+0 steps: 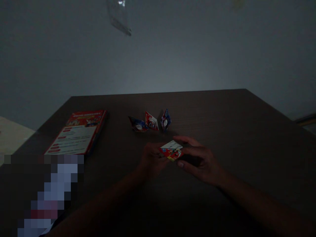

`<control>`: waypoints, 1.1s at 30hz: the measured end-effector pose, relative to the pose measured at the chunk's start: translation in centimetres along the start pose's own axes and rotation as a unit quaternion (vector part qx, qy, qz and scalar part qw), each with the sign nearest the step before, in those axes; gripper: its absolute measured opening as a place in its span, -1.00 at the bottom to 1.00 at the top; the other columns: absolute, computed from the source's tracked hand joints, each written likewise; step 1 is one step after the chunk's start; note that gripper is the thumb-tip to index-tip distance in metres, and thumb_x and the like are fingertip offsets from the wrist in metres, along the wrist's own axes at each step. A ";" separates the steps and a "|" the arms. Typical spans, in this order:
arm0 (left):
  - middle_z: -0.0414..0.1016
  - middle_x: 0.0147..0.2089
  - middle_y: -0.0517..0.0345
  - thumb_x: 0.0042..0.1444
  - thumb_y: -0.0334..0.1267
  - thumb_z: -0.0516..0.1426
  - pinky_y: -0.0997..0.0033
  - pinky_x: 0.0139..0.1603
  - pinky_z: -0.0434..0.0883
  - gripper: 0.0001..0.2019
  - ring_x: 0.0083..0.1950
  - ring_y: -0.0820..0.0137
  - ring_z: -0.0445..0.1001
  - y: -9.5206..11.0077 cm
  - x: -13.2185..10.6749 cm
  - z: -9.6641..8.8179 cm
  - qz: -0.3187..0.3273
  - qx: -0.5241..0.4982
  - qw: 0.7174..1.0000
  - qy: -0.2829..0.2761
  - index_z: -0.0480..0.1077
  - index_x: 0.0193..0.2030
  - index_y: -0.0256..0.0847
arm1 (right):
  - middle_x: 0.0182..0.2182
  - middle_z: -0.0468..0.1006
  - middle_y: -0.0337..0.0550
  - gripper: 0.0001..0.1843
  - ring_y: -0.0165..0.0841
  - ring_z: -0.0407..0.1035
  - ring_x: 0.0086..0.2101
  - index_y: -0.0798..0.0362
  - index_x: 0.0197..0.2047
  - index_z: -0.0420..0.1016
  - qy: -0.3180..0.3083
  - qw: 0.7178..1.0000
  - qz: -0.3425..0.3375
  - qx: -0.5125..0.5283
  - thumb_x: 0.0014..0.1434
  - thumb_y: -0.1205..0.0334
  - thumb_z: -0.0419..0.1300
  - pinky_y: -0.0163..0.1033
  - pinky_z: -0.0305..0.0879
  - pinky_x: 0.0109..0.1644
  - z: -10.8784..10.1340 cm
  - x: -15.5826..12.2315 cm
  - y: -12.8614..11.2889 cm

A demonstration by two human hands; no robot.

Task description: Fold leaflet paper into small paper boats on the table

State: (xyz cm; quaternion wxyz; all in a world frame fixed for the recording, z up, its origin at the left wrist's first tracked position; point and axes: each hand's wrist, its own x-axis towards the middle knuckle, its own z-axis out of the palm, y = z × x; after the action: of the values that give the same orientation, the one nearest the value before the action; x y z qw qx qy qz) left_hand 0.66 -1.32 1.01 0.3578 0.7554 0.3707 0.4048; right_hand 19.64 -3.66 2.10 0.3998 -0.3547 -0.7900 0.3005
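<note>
The left hand grips the folded paper while the right hand, fingers parted, sits at its edge, so light pressure should avoid crushing it.

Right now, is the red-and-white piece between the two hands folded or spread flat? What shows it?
Folded: the red-and-white piece shows a pale face and a red printed face meeting along a straight edge, at an angle.

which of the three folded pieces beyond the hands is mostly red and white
The middle folded piece: its visible face is red and white, while the left piece and right piece look mainly blue.
</note>
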 end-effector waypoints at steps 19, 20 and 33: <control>0.43 -0.08 0.02 0.09 -0.23 0.13 0.41 -0.13 0.38 -0.68 -0.07 0.31 0.42 1.2 0.2 1.3 -0.109 -0.276 0.953 -0.069 0.35 -0.01 -0.26 | -0.32 0.44 -0.19 -0.78 -0.39 0.35 -0.33 0.05 -0.34 0.48 0.024 0.853 0.222 0.472 -0.08 0.18 0.36 -0.30 0.32 -0.26 0.9 0.3 1.1; 0.44 -0.11 0.04 0.10 -0.23 0.13 0.42 -0.16 0.37 -0.69 -0.11 0.33 0.43 1.3 0.1 1.4 -0.115 -0.278 0.951 -0.065 0.35 -0.01 -0.26 | -0.31 0.44 -0.19 -0.78 -0.39 0.35 -0.32 0.05 -0.34 0.48 0.021 0.847 0.230 0.478 -0.08 0.19 0.36 -0.30 0.31 -0.24 0.9 0.3 1.0; 0.45 -0.33 0.15 -0.15 -0.27 0.31 0.42 -0.21 0.31 -0.70 -0.26 0.42 0.41 0.1 0.6 1.7 -0.229 -0.426 0.875 -0.012 0.37 -0.28 -0.29 | -0.30 0.55 -0.22 -0.79 -0.39 0.42 -0.29 -0.01 -0.24 0.50 0.081 0.889 0.233 0.387 0.00 0.21 0.32 -0.24 0.32 -0.13 1.1 0.3 2.0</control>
State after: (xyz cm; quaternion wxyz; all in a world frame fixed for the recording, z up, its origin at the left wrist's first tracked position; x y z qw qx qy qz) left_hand 2.46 -1.29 0.61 0.7321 0.4284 0.3203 0.4217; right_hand 19.17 -2.51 0.18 0.4862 -0.3688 -0.4712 0.6368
